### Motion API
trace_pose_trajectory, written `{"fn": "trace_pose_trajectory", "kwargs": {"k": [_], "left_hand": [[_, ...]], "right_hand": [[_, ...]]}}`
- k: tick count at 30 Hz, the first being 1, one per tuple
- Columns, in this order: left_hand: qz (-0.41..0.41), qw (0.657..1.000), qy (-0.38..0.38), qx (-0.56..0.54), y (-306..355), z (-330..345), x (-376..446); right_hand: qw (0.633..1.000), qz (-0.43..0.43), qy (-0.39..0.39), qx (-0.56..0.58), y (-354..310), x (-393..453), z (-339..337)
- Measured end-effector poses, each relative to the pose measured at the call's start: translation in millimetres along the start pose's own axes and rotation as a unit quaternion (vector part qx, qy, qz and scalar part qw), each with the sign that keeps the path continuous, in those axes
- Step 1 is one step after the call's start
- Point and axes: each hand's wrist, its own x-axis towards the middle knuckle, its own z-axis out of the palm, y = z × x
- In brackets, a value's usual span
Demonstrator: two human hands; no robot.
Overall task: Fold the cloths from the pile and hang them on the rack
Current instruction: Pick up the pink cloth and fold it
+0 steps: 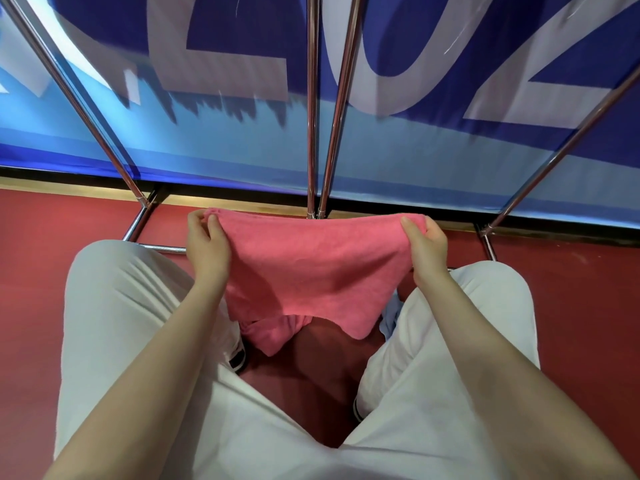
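Note:
A pink cloth hangs stretched between both hands above my knees, its lower edge drooping in uneven points. My left hand pinches its top left corner, and my right hand pinches the top right corner. Under it, between my legs, lies more pink cloth on the floor, with a pale blue cloth peeking out by my right knee. The chrome rack stands just beyond the cloth, its poles rising in front of me and its base bars on the floor.
My legs in white trousers frame the pile on the red floor. A blue banner with large white letters covers the wall behind the rack. Slanted rack poles cross at left and right.

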Motion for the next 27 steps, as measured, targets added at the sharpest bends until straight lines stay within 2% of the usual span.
{"fn": "trace_pose_trajectory", "kwargs": {"k": [2, 4, 10, 17, 22, 25, 27], "left_hand": [[0.029, 0.999, -0.001, 0.033, -3, -1, 0], [0.025, 0.999, -0.005, 0.040, -5, -1, 3], [-0.100, 0.992, -0.010, -0.075, -3, 2, 2], [-0.137, 0.979, 0.039, -0.145, 5, 5, -4], [-0.232, 0.960, 0.022, -0.153, 0, 11, -11], [-0.333, 0.930, -0.020, -0.153, -5, 17, -12], [-0.381, 0.904, -0.046, -0.189, -2, 21, -20]], "right_hand": [[1.000, -0.002, 0.011, 0.002, 2, 4, -1], [1.000, 0.002, 0.015, -0.001, 6, 6, 0], [0.999, 0.006, 0.022, -0.022, 13, 1, 11], [0.997, 0.038, 0.067, -0.008, 23, -3, 25], [0.987, 0.092, 0.118, -0.056, 41, -5, 37], [0.976, 0.149, 0.148, -0.062, 52, -8, 42], [0.972, 0.174, 0.141, -0.075, 54, -12, 48]]}}
